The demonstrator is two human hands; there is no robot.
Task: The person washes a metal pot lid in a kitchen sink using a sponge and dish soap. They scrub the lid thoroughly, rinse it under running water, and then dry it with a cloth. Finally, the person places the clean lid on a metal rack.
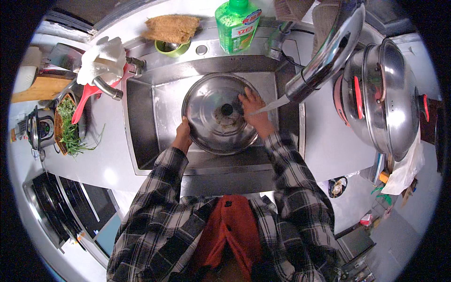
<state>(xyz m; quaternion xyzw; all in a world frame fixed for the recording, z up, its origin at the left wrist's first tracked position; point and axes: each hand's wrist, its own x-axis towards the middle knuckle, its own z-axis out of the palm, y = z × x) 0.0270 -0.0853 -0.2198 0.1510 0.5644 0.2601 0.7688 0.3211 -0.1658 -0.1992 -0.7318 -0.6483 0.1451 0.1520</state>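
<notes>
A round stainless steel pot lid (208, 102) with a dark knob lies tilted over the basin of a steel sink (139, 141). My left hand (183, 134) grips its left rim, thumb on top. On the lid's right side rests my right hand (254, 109), fingers spread against the metal; whether it holds anything underneath cannot be told. Water runs from the chrome faucet (306, 83) onto the right hand and the lid. Brownish marks show around the knob.
Behind the sink stand a green detergent bottle (238, 28) and a green bowl (172, 49) with a brown loofah (172, 28). A large lidded steel pot (377, 95) is at the right. Leafy greens (70, 130) in a basket and a red-handled utensil (84, 100) are left.
</notes>
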